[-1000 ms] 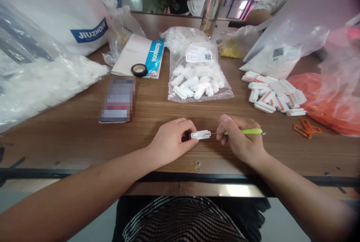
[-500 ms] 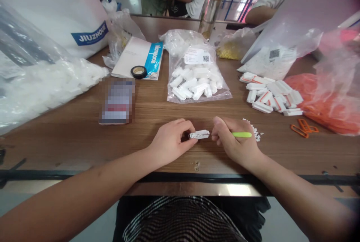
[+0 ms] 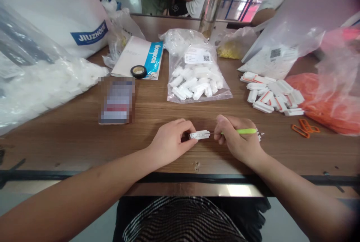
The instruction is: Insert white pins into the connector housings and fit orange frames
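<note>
My left hand (image 3: 173, 139) pinches a white plastic connector housing (image 3: 201, 134) with rows of small holes, held just over the table. My right hand (image 3: 237, 137) grips a tool with a lime-green handle (image 3: 246, 131) and a thin metal shaft (image 3: 211, 133). The shaft points left and its tip reaches the right end of the housing; how far in it goes I cannot tell. Tiny white pieces (image 3: 259, 134) lie beside my right hand, partly hidden by it.
A clear bag of white housings (image 3: 197, 78) lies ahead. White parts with orange strips (image 3: 274, 93) are piled right, near orange clips (image 3: 305, 127) and an orange-filled bag (image 3: 332, 103). Left are a phone (image 3: 116, 101), a notebook (image 3: 132, 56) and black tape (image 3: 138, 71).
My right hand has shifted slightly right with the green-handled tool, so more of its metal shaft shows. My left hand and the connector housing have stayed in place.
</note>
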The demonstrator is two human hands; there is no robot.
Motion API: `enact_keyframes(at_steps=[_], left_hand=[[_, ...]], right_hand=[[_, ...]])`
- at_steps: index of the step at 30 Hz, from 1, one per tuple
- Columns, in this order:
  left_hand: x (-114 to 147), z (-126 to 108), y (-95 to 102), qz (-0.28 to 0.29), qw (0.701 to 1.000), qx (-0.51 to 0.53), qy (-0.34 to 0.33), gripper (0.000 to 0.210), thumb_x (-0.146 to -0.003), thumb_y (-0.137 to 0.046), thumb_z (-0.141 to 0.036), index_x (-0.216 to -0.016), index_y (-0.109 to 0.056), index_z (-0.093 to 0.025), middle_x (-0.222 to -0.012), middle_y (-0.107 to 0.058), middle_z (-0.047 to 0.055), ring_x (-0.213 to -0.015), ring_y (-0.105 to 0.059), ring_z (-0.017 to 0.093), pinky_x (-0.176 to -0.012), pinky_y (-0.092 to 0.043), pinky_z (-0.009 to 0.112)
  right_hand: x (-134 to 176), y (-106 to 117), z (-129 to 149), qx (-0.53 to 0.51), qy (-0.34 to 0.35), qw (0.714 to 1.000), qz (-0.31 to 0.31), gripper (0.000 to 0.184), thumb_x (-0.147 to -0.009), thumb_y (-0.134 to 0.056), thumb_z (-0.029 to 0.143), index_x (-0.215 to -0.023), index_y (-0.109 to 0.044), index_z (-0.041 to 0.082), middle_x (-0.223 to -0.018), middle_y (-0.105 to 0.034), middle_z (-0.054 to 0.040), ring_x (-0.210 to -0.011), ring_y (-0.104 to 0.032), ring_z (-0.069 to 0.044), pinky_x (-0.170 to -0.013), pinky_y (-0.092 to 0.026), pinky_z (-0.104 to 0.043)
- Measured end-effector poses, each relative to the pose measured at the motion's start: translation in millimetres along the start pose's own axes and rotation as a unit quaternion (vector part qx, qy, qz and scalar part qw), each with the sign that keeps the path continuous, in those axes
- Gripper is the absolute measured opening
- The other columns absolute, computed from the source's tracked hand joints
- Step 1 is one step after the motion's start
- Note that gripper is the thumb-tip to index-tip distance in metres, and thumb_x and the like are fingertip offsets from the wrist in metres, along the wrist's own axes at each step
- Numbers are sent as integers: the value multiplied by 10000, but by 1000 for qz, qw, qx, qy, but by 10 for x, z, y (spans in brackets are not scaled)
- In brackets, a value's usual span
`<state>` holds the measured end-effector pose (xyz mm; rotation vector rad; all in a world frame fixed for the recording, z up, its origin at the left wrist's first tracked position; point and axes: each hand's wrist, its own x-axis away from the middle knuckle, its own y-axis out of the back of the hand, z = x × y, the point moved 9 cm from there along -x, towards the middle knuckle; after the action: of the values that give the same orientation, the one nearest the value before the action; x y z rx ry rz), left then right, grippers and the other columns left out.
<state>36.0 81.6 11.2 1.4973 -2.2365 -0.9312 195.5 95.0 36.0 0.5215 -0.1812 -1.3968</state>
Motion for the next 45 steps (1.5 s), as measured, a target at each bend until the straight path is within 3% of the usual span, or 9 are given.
enact_keyframes(at_steps=[5,29,37,45], left_hand=[[-5,14,-5,6,1000,-1,1,52,-831,-697,-226,-848,-654,-204,-736,-529,-33,-675,-496,126,-629,-355,283],[2,-7,-1,-3,1000,2,-6,52,-837,-698,-224,-850,-649,-209,-747,-538,-36,-672,-496,124,-630,-367,286],[-10,11,-1,0,1000,0,1,51,-829,-704,-226,-844,-657,-213,-735,-538,-35,-660,-494,123,-622,-360,284],[-12,-12,-2,-1,1000,-3,-10,43,-839,-686,-228,-853,-650,-209,-748,-546,-28,-669,-498,129,-631,-361,289]], right_hand=[[-4,94,-69,-36,-28,998,-42,485,-979,-512,423,-563,-605,192,-523,-604,0,-417,-541,-90,-426,-440,-230],[-28,-14,91,68,25,997,30,472,-998,-478,323,-557,-567,181,-508,-593,23,-445,-551,-71,-483,-421,-209],[8,90,-10,-13,0,999,-29,469,-993,-493,364,-571,-591,184,-538,-607,12,-438,-549,-80,-444,-439,-222],[-18,26,-15,17,2,1000,4,475,-989,-500,368,-561,-580,178,-528,-603,13,-436,-546,-79,-447,-434,-222]])
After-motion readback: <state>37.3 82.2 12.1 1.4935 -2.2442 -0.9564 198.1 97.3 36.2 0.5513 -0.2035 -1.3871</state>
